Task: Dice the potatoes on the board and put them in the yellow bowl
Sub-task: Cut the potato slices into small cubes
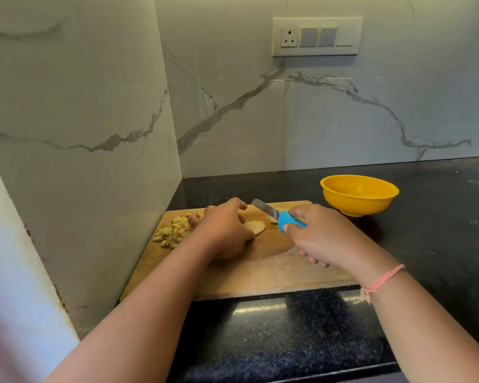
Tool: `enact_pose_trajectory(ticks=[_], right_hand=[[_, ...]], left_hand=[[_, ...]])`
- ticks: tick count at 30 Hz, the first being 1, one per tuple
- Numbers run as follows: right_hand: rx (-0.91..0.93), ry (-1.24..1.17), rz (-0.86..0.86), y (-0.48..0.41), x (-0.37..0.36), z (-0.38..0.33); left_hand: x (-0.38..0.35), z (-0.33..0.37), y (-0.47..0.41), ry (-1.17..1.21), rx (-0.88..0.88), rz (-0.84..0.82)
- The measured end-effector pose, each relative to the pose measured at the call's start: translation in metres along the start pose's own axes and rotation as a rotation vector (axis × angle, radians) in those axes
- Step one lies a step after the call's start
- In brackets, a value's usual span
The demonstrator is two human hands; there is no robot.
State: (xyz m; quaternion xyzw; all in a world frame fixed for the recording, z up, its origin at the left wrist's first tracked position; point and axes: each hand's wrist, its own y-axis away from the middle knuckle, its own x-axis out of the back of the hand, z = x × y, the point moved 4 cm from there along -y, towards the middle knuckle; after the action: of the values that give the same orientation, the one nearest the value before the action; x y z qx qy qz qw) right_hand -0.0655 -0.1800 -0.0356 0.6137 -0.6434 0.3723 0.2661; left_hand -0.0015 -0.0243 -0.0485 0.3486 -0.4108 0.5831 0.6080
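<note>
- Black speckled stone tabletop (440,217): carries everything below.
- Rectangular wooden chopping board (260,275): set against the left wall, darker damp-looking patch at centre.
- Round yellow plastic bowl (357,205): just past the board's far right corner, apparently empty; bottom hard to read under glare.
- Left hand (224,228): grip curled over the pale potato slice, pinning it mid-board; fingertips hidden.
- Right hand (324,239): grip wrapped round the handle of the blue-handled steel knife (271,212), blade raised, pointing far-left.
- Heap of diced potato (173,232): far left of board. Likely light, wet, slippery; better scooped than pinched singly.
- Pale potato slice (256,226): probably firm, slick-faced; hold by edges, fingertips tucked. Partly hidden under the palm.
- Small potato offcut (273,220): beneath the blade, shape unclear.
</note>
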Motion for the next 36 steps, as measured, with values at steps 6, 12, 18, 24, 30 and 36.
enact_pose_trajectory(ticks=[6, 12, 18, 24, 30, 36], right_hand=[[0.063, 0.178, 0.024, 0.021, 0.004, -0.010], [0.036, 0.236, 0.005, 0.023, 0.001, -0.012], [0.006, 0.320, -0.033, 0.013, -0.006, -0.021], [0.030, 0.394, -0.066, 0.010, -0.002, -0.029], [0.056, 0.434, -0.063, 0.028, -0.003, -0.021], [0.071, 0.414, -0.066, 0.050, 0.007, -0.014]], left_hand=[[0.000, -0.003, -0.003, 0.039, -0.007, -0.012], [-0.001, -0.004, -0.005, 0.055, 0.003, -0.003], [-0.003, -0.007, -0.007, 0.083, 0.019, 0.026], [-0.003, -0.005, -0.004, 0.071, 0.050, 0.076], [-0.003, -0.003, -0.003, 0.020, 0.051, 0.097], [-0.004, -0.004, -0.004, 0.022, 0.049, 0.089]])
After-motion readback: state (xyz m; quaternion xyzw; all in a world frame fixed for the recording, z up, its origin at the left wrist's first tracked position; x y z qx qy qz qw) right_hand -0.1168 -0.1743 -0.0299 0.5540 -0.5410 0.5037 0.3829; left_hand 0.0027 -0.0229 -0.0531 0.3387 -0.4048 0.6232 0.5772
